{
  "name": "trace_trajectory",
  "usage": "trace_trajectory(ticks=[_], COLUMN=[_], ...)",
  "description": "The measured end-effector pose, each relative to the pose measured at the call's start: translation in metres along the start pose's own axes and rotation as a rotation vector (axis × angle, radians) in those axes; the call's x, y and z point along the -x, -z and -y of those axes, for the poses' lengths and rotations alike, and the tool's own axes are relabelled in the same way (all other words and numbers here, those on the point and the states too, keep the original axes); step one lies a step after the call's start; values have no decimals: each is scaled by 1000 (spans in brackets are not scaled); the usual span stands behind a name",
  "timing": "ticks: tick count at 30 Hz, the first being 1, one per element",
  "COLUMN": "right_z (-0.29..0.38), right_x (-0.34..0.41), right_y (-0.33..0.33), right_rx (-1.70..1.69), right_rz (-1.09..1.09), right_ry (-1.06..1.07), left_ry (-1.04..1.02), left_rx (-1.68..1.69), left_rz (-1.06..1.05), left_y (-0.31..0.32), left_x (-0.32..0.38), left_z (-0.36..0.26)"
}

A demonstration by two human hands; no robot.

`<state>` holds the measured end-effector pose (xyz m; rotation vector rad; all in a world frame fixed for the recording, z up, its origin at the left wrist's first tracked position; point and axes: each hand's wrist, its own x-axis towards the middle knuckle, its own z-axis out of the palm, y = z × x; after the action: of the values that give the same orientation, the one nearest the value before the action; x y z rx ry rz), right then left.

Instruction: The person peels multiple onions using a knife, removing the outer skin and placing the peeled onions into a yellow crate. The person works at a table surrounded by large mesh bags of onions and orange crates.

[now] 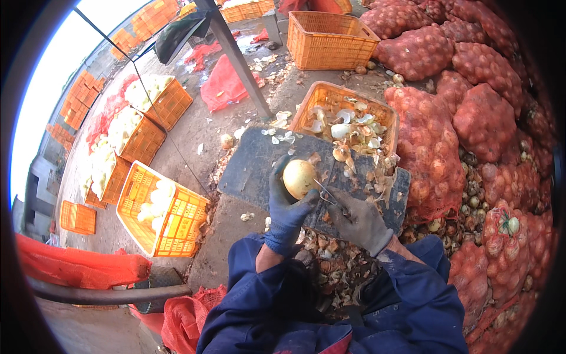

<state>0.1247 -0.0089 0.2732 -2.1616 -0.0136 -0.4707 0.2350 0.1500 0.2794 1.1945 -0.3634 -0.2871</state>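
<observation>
My gloved left hand (285,210) holds a yellow-brown onion (300,178) from its left side and below, thumb along the near side. In my gloved right hand (360,219) is a small knife (325,191), its thin blade touching or close to the onion's right side; the grip is mostly hidden by my fingers. Both hands are above a dark board (261,166) strewn with onion skins. At the board's far side stands an orange plastic crate (316,90) containing skins and onion pieces.
Red mesh sacks of onions (426,146) are heaped on the right. On the left, a yellow-orange crate (181,221) holds pale peeled onions (157,205), with fuller crates (143,137) beyond. A metal post (239,57) rises behind the board. Skins (334,265) litter the ground below.
</observation>
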Motion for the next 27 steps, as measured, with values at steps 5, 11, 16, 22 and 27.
trace_trajectory(ticks=[5,11,16,22,27], right_z=[0,-24,-35,-48,-56], right_x=[1,-4,-9,-14,-11], right_y=[0,-9,-13,-21,-19], right_rx=[57,152,173,194,223], right_rz=[15,-38,21,-1,-41], right_ry=[-51,33,71,126,183], left_ry=[-36,-98,195,130,432], left_rx=[-1,-77,202,185,366], left_rz=[-4,7,11,15,122], left_y=[-2,5,12,16,7], left_x=[1,-4,-2,1,6], left_z=[2,14,13,10,0])
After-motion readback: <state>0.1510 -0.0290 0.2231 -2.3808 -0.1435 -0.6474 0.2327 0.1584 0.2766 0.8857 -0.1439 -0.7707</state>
